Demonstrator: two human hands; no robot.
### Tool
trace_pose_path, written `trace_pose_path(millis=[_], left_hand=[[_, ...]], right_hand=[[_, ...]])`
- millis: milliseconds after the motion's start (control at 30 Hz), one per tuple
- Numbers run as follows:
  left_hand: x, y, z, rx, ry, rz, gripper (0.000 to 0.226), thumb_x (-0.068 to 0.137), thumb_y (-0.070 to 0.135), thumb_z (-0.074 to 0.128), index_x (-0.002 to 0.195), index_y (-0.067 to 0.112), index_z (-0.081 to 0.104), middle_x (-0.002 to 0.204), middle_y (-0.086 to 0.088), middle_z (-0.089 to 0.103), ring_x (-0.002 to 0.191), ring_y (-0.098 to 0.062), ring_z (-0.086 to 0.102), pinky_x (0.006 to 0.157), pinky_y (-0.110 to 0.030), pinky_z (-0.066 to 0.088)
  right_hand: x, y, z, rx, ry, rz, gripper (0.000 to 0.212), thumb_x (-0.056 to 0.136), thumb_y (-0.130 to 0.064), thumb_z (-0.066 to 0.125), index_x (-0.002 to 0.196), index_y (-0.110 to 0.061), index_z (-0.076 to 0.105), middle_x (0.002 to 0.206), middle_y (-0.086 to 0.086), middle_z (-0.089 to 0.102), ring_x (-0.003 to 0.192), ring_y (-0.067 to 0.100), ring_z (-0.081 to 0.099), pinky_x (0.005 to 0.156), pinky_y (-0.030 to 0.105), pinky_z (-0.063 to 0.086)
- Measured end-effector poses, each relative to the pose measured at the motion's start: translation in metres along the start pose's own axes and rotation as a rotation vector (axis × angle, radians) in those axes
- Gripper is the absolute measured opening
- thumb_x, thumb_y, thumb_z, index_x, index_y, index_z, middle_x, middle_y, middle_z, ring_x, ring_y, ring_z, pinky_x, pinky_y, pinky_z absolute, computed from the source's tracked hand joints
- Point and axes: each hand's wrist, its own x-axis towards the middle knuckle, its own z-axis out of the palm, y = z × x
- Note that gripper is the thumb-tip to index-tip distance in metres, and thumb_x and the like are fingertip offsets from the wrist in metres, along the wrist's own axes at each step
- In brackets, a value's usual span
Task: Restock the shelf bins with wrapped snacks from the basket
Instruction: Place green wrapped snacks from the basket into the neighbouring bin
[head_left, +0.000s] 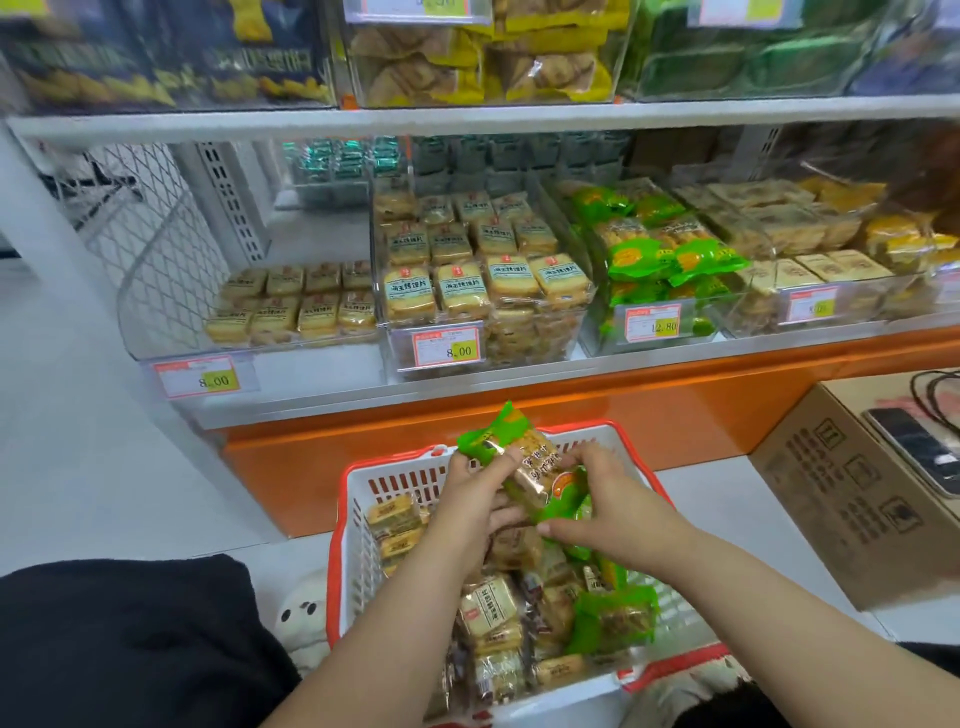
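Green-ended snack pack (524, 462) held above the red-rimmed basket's (358, 499) far edge, pinched by left hand (475, 499) and right hand (613, 514), green-pack bin (608, 332) open-topped at the shelf's front edge.

shop | price tags (451, 347) on snack bins (483, 280) | shelf (467, 117)
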Motion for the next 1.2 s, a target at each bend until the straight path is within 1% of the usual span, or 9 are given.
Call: trace_pose_path(millis=[133,300,400,500,600,700,833,967,1200], left_hand=[[-0.011,0.029,0.03,-0.035,-0.053,-0.002,0.039,0.087,0.017,0.071,0.119,0.011,0.05,0.103,-0.012,0.073,0.089,-0.028,0.072,0.079,-0.045,0.059],[-0.018,0.1,0.035,0.262,-0.289,-0.13,0.06,0.081,0.066,0.051,0.107,0.013,0.06,0.106,-0.013,0.069,0.096,-0.025,0.067,0.087,-0.039,0.053],[-0.026,0.129,0.042,0.572,-0.468,-0.163,0.035,0.085,0.043,0.063,0.109,0.018,0.059,0.085,-0.001,0.064,0.073,-0.012,0.063,0.076,-0.029,0.054],[-0.029,0.144,0.054,0.759,-0.529,-0.188,0.018,0.095,0.014,0.059,0.114,0.014,0.059,0.078,0.003,0.068,0.066,-0.008,0.065,0.058,-0.02,0.051],[-0.023,0.152,0.059,0.682,-0.442,-0.101,0.005,0.093,0.015,0.063,0.097,0.013,0.064,0.092,-0.005,0.07,0.081,-0.017,0.067,0.069,-0.027,0.057],[-0.014,0.156,0.071,0.479,-0.312,-0.004,0.003,0.092,0.012,0.064,0.094,0.011,0.065,0.096,-0.011,0.071,0.093,-0.024,0.068,0.093,-0.041,0.054],[-0.006,0.157,0.096,0.426,-0.271,0.08,0.004,0.093,0.017,0.063,0.093,0.013,0.064,0.068,0.001,0.067,0.069,-0.012,0.065,0.069,-0.027,0.056],[0.008,0.161,0.116,0.362,-0.255,0.16,0.019,0.092,0.027,0.066,0.104,0.013,0.066,0.076,0.003,0.072,0.071,-0.011,0.067,0.079,-0.032,0.057],[0.043,0.17,0.11,1.268,0.035,0.731,0.044,0.096,0.046,0.052,0.133,0.022,0.051,0.13,0.002,0.056,0.121,-0.017,0.051,0.104,-0.036,0.042]], right_hand=[[0.002,-0.007,-0.038,-0.045,0.055,-0.047,0.087,0.072,-0.041,0.08,0.141,-0.021,0.032,0.129,-0.003,0.048,0.117,0.016,0.051,0.092,0.026,0.042],[0.008,-0.011,-0.099,-0.282,0.03,-0.261,0.072,0.08,-0.016,0.073,0.142,-0.027,0.037,0.138,-0.003,0.044,0.131,0.015,0.036,0.111,0.026,0.029],[0.01,-0.015,-0.111,-0.504,0.117,-0.537,0.063,0.083,0.0,0.063,0.138,-0.025,0.044,0.146,-0.005,0.044,0.141,0.017,0.024,0.119,0.021,0.008],[0.011,-0.022,-0.114,-0.556,0.28,-0.514,0.077,0.079,0.001,0.066,0.145,-0.024,0.036,0.154,-0.001,0.033,0.142,0.03,0.031,0.112,0.04,0.031],[0.007,-0.042,-0.127,-0.293,0.481,-0.171,0.058,0.091,-0.014,0.06,0.143,-0.018,0.034,0.142,0.007,0.035,0.125,0.03,0.046,0.094,0.039,0.044],[0.001,-0.056,-0.13,-0.131,0.404,-0.044,0.054,0.092,-0.047,0.056,0.135,-0.02,0.037,0.133,0.005,0.043,0.117,0.024,0.052,0.091,0.038,0.045],[0.004,-0.064,-0.126,-0.083,0.31,-0.011,0.081,0.077,-0.064,0.066,0.137,-0.021,0.032,0.135,0.005,0.046,0.12,0.022,0.05,0.09,0.035,0.046],[0.025,-0.057,-0.142,-0.062,0.448,0.001,0.083,0.074,-0.055,0.073,0.138,-0.018,0.036,0.132,0.008,0.051,0.12,0.025,0.05,0.096,0.041,0.046],[0.087,-0.033,-0.192,0.037,0.586,0.083,0.07,0.077,-0.044,0.075,0.134,-0.019,0.041,0.12,0.005,0.057,0.104,0.027,0.057,0.079,0.032,0.042]])
